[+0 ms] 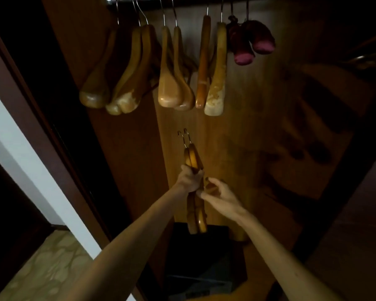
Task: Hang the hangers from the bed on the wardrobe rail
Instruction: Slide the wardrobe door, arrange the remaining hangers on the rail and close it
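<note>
My left hand (190,178) grips a bunch of wooden hangers (193,158) by the middle, holding them upright inside the wardrobe with their metal hooks pointing up. My right hand (218,193) is beside it, its fingers pinching the lower part of one hanger in the bunch. The metal wardrobe rail (195,0) runs along the top of the view, well above both hands. Several wooden hangers (169,68) hang from it in a row.
Two padded purple hangers (251,42) hang at the right end of the row. A dark box (204,263) stands on the wardrobe floor below my hands. The wardrobe's wooden back panel (258,137) is behind, the door frame (41,131) at left.
</note>
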`<state>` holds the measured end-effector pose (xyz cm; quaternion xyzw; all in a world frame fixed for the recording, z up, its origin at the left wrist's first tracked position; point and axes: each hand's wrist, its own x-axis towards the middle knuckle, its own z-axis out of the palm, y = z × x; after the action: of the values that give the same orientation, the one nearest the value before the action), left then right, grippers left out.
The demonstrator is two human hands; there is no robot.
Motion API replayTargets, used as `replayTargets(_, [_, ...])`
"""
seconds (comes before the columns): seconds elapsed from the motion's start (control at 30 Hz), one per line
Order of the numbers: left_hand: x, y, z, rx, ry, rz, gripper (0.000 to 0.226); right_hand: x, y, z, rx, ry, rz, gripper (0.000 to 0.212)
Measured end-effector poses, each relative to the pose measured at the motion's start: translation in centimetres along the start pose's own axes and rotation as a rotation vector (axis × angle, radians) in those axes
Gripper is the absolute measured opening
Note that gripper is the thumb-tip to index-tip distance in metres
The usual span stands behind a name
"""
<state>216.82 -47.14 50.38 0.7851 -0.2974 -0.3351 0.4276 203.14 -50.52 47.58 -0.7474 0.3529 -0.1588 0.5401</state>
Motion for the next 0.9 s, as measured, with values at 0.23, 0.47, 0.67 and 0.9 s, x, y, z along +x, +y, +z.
replayTargets(0.23, [-0.8, -6.1, -3.0, 0.284, -0.375, 0.314, 0.038, 3.5, 0.5, -4.6, -0.291, 0.139, -0.059, 0.087])
replayTargets(0.47, [-1.1, -5.8, -5.7, 0.258, -0.586, 0.466, 0.057, 5.3, 1.2, -6.8, -0.430, 0.085, 0.034, 0.071])
replayTargets(0.67, [1.5, -3.5, -7.7, 0.363, -0.464, 0.531, 0.050, 5.0, 0.5, -6.2, -0.373, 0.066, -0.014, 0.055])
replayTargets(0.9, [2.0, -4.3, -5.3, 0.508, 0.106, 0.482, 0.046, 3.5, -0.2, -5.5, -0.260, 0.087, 0.071, 0.026])
